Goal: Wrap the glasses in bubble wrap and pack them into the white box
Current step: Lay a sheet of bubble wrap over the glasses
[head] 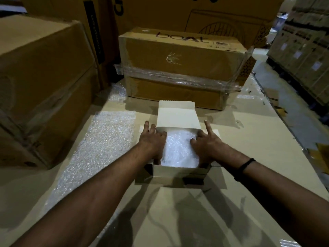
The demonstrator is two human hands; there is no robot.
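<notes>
Inside the small white cardboard box (179, 171) with its lid flap standing open on the far side lies a crumpled bundle of clear bubble wrap (179, 148); whatever it wraps cannot be made out through the plastic. Both hands press down on it. The left hand (152, 139) lies flat over the box's left edge, its fingers (148, 126) loosely spread, some on the wrap and some reaching past the left wall. The right hand (204, 142) rests on the bundle's right side, its index finger pointing far and the other fingers curled onto the wrap; neither hand pinches anything. A black band (246, 165) circles the right wrist. The box sits on a pale cardboard-covered counter (249, 139). Just left of it a flat sheet of bubble wrap (99, 148) lies spread out. Beyond the box stands a brown carton bound in clear film (178, 68), and larger brown cartons (41, 82) are stacked at the left.
</notes>
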